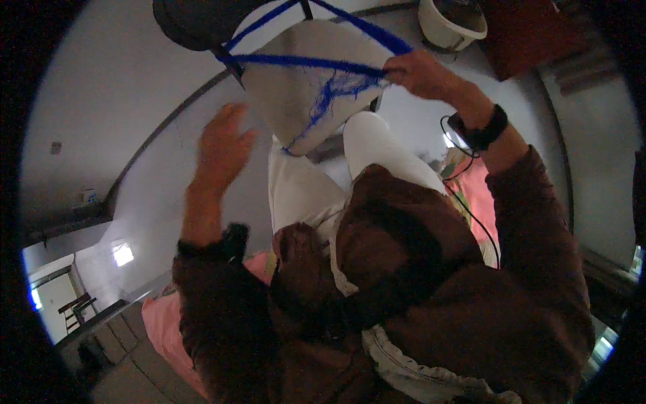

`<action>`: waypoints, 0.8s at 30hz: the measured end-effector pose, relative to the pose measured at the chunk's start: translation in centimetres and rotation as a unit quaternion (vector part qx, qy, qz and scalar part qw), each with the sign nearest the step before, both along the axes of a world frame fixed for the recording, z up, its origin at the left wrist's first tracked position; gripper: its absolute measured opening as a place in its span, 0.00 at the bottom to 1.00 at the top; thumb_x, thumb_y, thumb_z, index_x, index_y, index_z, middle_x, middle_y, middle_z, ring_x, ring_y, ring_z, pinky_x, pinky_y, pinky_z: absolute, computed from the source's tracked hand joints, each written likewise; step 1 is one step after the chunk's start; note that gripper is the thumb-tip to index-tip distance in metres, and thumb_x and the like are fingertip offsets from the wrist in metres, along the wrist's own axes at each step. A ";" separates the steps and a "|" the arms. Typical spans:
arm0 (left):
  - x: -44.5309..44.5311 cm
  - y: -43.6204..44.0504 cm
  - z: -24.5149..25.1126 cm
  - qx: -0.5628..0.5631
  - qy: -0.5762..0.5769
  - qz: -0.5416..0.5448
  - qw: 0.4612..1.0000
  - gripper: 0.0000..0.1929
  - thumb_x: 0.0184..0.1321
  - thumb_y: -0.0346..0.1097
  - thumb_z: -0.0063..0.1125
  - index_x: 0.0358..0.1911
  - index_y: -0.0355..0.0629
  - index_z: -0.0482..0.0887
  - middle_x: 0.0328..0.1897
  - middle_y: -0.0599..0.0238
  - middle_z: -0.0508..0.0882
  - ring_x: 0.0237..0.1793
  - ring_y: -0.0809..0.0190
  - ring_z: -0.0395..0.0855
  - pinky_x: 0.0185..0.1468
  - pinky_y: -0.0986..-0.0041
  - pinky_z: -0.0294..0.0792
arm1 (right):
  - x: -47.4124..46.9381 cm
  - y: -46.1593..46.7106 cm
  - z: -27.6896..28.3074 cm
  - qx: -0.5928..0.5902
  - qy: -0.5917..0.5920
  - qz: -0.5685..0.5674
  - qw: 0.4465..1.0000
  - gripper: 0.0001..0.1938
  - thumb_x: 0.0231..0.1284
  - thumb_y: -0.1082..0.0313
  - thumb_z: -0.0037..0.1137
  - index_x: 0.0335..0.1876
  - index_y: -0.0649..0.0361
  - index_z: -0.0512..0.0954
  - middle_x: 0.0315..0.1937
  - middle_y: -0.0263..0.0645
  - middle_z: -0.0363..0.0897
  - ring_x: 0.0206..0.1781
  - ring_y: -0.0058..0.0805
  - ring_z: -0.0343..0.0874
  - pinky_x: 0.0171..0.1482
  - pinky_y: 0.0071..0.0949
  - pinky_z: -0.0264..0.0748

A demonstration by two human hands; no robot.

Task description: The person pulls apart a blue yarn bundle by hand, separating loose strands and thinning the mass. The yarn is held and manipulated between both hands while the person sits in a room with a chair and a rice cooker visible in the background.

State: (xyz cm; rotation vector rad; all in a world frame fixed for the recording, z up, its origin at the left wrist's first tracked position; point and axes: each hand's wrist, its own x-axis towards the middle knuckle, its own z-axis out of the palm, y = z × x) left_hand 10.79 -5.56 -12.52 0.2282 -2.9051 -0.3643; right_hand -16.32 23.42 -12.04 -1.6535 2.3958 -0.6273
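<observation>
My right hand (pixel 421 76) is closed around a band of blue yarn (pixel 313 61). From that hand the yarn runs taut to a dark post at the upper left, and another stretch goes up to the top of the picture. Loose, tangled blue strands (pixel 328 96) hang below it over a beige panel (pixel 272 108), perhaps a chair seat, in front of my knees. My left hand (pixel 222 144) is raised left of the panel, apart from the yarn; it is blurred, its fingers partly spread, with nothing in it.
A dark rounded object (pixel 186 25) stands at the upper left. To the upper right is a white bucket (pixel 446 28) beside a dark red surface (pixel 525 35). Pink cloth (pixel 477 187) lies under me. A black cable (pixel 467 207) runs by my right arm.
</observation>
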 end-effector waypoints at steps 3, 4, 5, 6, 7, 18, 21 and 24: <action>-7.9 5.2 0.4 -0.034 0.081 -0.109 0.990 0.24 0.50 0.33 0.53 0.55 0.39 0.71 0.60 0.48 0.70 0.60 0.48 0.66 0.63 0.58 0.57 | 2.0 -0.4 0.7 0.014 -0.035 0.032 0.999 0.11 0.53 0.59 0.52 0.33 0.60 0.76 0.29 0.48 0.77 0.35 0.49 0.76 0.38 0.43 0.71; -9.7 5.7 0.1 -0.039 0.050 -0.109 0.992 0.25 0.50 0.32 0.53 0.55 0.39 0.71 0.60 0.49 0.69 0.61 0.49 0.66 0.64 0.58 0.56 | 2.5 -0.3 0.9 0.032 -0.041 0.049 0.997 0.11 0.53 0.60 0.53 0.33 0.60 0.76 0.29 0.48 0.77 0.34 0.49 0.76 0.37 0.43 0.71; -11.1 6.0 -0.5 -0.047 0.031 -0.113 0.992 0.25 0.50 0.31 0.52 0.56 0.39 0.70 0.61 0.49 0.69 0.62 0.49 0.65 0.64 0.57 0.55 | 3.0 -0.3 0.8 0.050 -0.047 0.067 0.995 0.11 0.52 0.60 0.53 0.32 0.60 0.76 0.29 0.47 0.77 0.34 0.49 0.76 0.37 0.42 0.71; -12.0 5.6 -1.1 -0.050 -0.020 -0.107 0.993 0.25 0.50 0.30 0.51 0.56 0.39 0.69 0.61 0.49 0.68 0.62 0.49 0.64 0.65 0.56 0.54 | 3.6 0.0 1.0 0.007 -0.065 0.084 0.994 0.10 0.51 0.62 0.53 0.31 0.61 0.76 0.29 0.48 0.77 0.34 0.49 0.76 0.37 0.42 0.71; -12.5 4.8 -2.0 -0.012 -0.062 -0.076 0.995 0.26 0.50 0.30 0.51 0.57 0.40 0.69 0.62 0.49 0.68 0.63 0.50 0.64 0.65 0.57 0.54 | 4.0 0.0 0.9 0.017 -0.096 0.093 0.991 0.09 0.51 0.62 0.52 0.31 0.61 0.76 0.28 0.48 0.76 0.33 0.48 0.76 0.37 0.42 0.71; -9.9 -5.9 -13.6 0.235 -0.006 0.283 0.930 0.18 0.49 0.33 0.54 0.46 0.46 0.79 0.51 0.54 0.76 0.54 0.49 0.73 0.54 0.59 0.67 | 5.5 0.4 1.2 -0.032 -0.201 0.064 0.977 0.09 0.51 0.71 0.54 0.35 0.69 0.76 0.30 0.48 0.76 0.30 0.34 0.75 0.38 0.29 0.71; -9.9 -4.2 -16.4 0.352 0.057 0.219 0.908 0.19 0.52 0.42 0.54 0.46 0.41 0.78 0.49 0.54 0.77 0.49 0.50 0.75 0.49 0.60 0.70 | 6.9 -0.5 1.9 -0.096 -0.252 0.033 0.962 0.10 0.54 0.67 0.56 0.36 0.67 0.76 0.26 0.45 0.77 0.29 0.35 0.77 0.33 0.32 0.72; -9.8 -0.3 -17.1 0.689 0.236 0.205 0.654 0.25 0.59 0.54 0.48 0.48 0.38 0.75 0.46 0.57 0.77 0.44 0.54 0.75 0.47 0.62 0.70 | 7.2 -0.5 3.4 -0.081 -0.371 -0.017 0.925 0.10 0.57 0.68 0.54 0.36 0.70 0.77 0.25 0.38 0.77 0.29 0.24 0.74 0.34 0.26 0.71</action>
